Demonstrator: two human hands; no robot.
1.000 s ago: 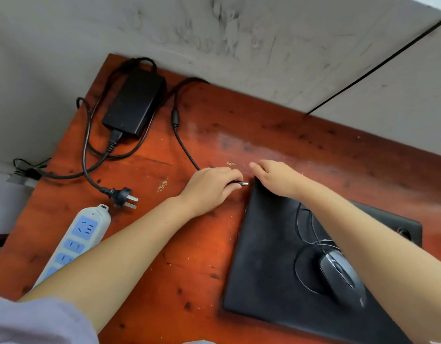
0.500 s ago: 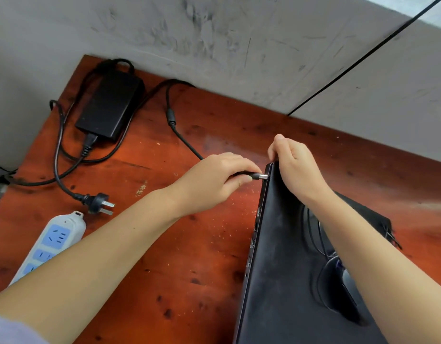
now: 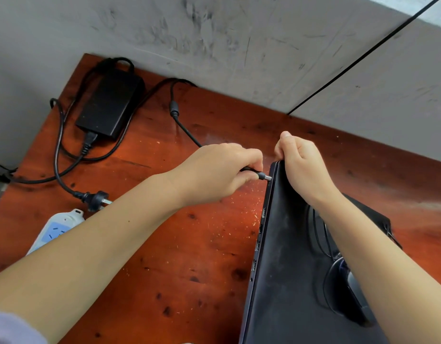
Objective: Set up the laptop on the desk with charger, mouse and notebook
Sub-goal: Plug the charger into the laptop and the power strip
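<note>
A closed black laptop (image 3: pixel 288 256) is tilted up on its right side, its left edge with several ports facing me. My right hand (image 3: pixel 298 167) grips the laptop's far left corner. My left hand (image 3: pixel 214 172) pinches the charger's barrel plug (image 3: pixel 260 175), whose metal tip touches the laptop's side near that corner. The black charger brick (image 3: pixel 110 103) lies at the desk's far left, its cables looped around it. A black mouse (image 3: pixel 353 291) with its coiled cable lies on the laptop lid, partly hidden by my right forearm. No notebook is visible.
The red-brown wooden desk (image 3: pixel 189 256) stands against a scuffed grey wall (image 3: pixel 214 33). The charger's mains plug (image 3: pixel 97 198) lies loose next to a white and blue power strip (image 3: pixel 58 227) at the left edge. A dark bag (image 3: pixel 378 217) lies behind the laptop.
My right hand has lifted the laptop's left edge from flat to steeply tilted. My left hand has kept the barrel plug and brought its tip up to the laptop's side.
</note>
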